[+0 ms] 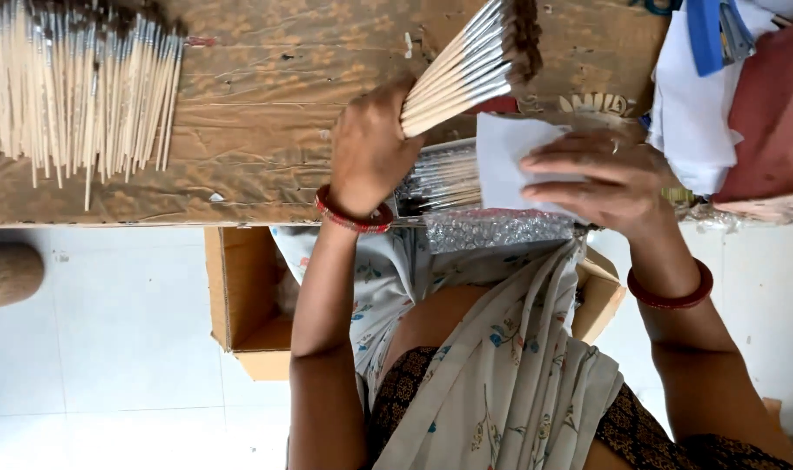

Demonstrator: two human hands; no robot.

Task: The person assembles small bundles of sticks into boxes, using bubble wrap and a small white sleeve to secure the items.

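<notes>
Head view, looking down. The left hand [370, 148] is closed around a bundle of paintbrushes [466, 70], gripping the bare wooden handle ends; the bundle fans out toward 1 o'clock, metal ferrules and dark bristle tips uppermost. The right hand [605, 178] lies flat, fingers extended, pressing a white paper sheet [510, 157] at 3 o'clock of the left hand; it grips nothing, only holds the sheet down.

Handling, as a judgement: the brushes are light, thin and stiff singly, but loose as a bundle; smooth round handles would slide past one another unless squeezed firmly. The handle ends or mid-shafts look the sound place to hold; the bristle tips appear soft and easily bent, so best left untouched.

Just below the held bundle, at 5 o'clock of the left hand, a packed set of brushes [440, 183] lies partly under the paper, touching a strip of bubble wrap [492, 231] at the near edge. Both wrists carry red bangles [353, 218].

The tabletop [257, 113] is covered in wrinkled brown paper. At 9 to 10 o'clock, well apart, a loose row of brushes [74, 87] lies spread. At 2 o'clock sit white papers with a blue item [701, 35] and a reddish object [771, 113]. Below, an open cardboard box [240, 305] stands on a pale tiled floor [100, 348].
</notes>
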